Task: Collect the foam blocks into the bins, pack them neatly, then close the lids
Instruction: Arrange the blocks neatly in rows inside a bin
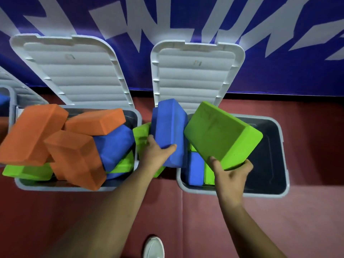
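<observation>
Now your left hand (158, 152) grips a blue foam block (168, 127) mid-frame, your right hand (230, 176) clasps a green foam block (219, 135); the top banner's white lettering (130, 21) is illegible.

The left hand (156, 152) holds a blue block (168, 131). The right hand (230, 175) holds a green block (221, 135) over the right bin (279, 190).

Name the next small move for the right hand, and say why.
Probably lower the green block on edge beside the packed blocks in the right bin. The right hand holds it tilted over that bin, which has room.
</observation>
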`<state>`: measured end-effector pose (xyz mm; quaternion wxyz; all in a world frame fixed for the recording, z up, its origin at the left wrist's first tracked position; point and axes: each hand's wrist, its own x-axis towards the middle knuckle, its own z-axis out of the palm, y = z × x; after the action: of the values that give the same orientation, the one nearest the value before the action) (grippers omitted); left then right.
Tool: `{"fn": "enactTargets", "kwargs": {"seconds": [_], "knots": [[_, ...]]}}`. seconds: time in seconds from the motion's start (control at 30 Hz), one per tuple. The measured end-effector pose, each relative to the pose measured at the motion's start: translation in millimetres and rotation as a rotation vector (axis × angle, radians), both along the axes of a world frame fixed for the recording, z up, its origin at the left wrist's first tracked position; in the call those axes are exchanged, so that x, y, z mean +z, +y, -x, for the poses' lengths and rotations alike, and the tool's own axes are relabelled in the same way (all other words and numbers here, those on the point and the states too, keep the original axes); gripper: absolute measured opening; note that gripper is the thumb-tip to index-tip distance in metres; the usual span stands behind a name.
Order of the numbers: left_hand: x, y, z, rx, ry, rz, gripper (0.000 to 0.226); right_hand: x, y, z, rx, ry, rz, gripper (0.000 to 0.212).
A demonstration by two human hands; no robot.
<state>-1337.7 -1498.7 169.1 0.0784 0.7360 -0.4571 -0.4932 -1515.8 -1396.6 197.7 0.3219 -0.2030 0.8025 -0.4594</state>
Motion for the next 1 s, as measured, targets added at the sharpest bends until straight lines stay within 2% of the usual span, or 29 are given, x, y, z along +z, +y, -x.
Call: {"fn": "enactTargets", "kwargs": {"seconds": [0.07, 0.17, 0.37, 0.53, 0.67, 0.83, 1.0], "knots": [[0.8, 6.1, 13.2, -0.111, -0.064, 0.091, 0.085, -2.7, 7.1, 1.1, 0.01, 0.008, -0.015, 0.061], [10.1, 9.2, 24.2, -0.126, -0.14, 0.131, 0.085, 5.3, 12.5, 19.0, -0.05, -0.023, -0.034, 0.059], [46.8, 15.0, 80.1, -0.123, -0.257, 0.305, 0.077, 20.5, 15.5, 107.7, -0.018, 0.181, 0.008, 0.06], [40.9, 13.3, 149.3, -0.133, -0.241, 0.296, 0.072, 0.6, 14.8, 201.4, 0.107, 0.309, -0.175, 0.078], [26.7, 17.0, 222.1, -0.155, -0.249, 0.335, 0.07, -27.3, 5.8, 272.2, 0.194, 0.349, -0.227, 0.065], [-1.0, 17.8, 315.8, -0.179, -0.254, 0.329, 0.072, -50.1, 0.4, 330.4, 0.298, 0.337, -0.203, 0.069], [-32.9, -0.8, 377.5, -0.217, -0.361, 0.252, 0.074, -75.4, -6.2, 356.8, 0.388, 0.355, -0.223, 0.071]]}}
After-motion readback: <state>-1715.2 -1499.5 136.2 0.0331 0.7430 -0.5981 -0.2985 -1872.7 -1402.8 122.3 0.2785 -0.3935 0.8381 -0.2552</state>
